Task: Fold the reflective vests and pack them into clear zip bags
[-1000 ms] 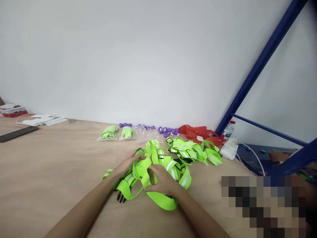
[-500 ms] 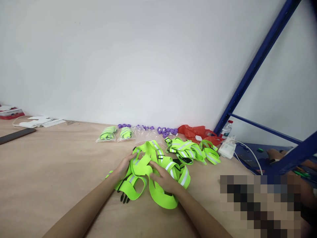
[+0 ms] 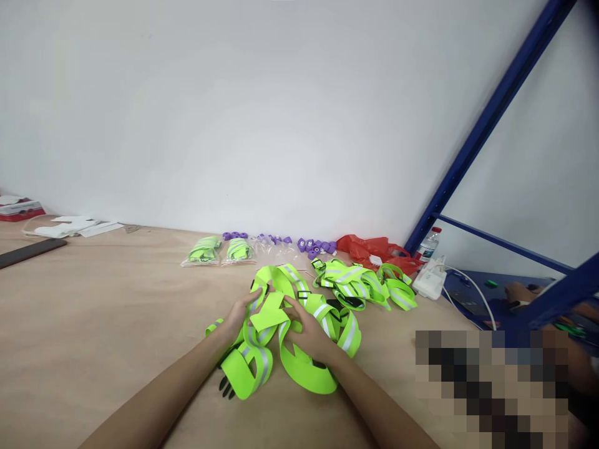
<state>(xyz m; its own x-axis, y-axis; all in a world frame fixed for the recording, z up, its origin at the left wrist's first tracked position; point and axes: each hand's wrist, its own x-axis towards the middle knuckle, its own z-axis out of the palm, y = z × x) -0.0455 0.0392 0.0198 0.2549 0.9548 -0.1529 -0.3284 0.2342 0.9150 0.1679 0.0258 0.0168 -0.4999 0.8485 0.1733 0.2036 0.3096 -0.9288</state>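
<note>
A tangle of neon-green reflective strap (image 3: 269,315) with silver stripes lies between my hands at the middle of the table. My left hand (image 3: 238,316) is closed on its left side, near a dark fitting. Around the strap's folded flap on the right, my right hand (image 3: 309,330) is closed too, with some fingers behind the webbing. A black side-release buckle (image 3: 227,386) hangs from a loop at the lower left. Beyond my right hand, looped strap with a black slider (image 3: 304,294) spreads out; whether it is one piece with the held part, I cannot tell.
Further back lie more green straps (image 3: 350,280), two bagged straps (image 3: 203,251), clear bags (image 3: 278,254), purple rolls (image 3: 314,247) and a red plastic bag (image 3: 374,249). At right stand a white power adapter (image 3: 429,280), a bottle (image 3: 428,244) and a blue metal frame (image 3: 486,125).
The lower-left loop and its buckle have swung down and slightly left. The flap between my hands has turned and folded over. Both hands keep nearly the same place.
</note>
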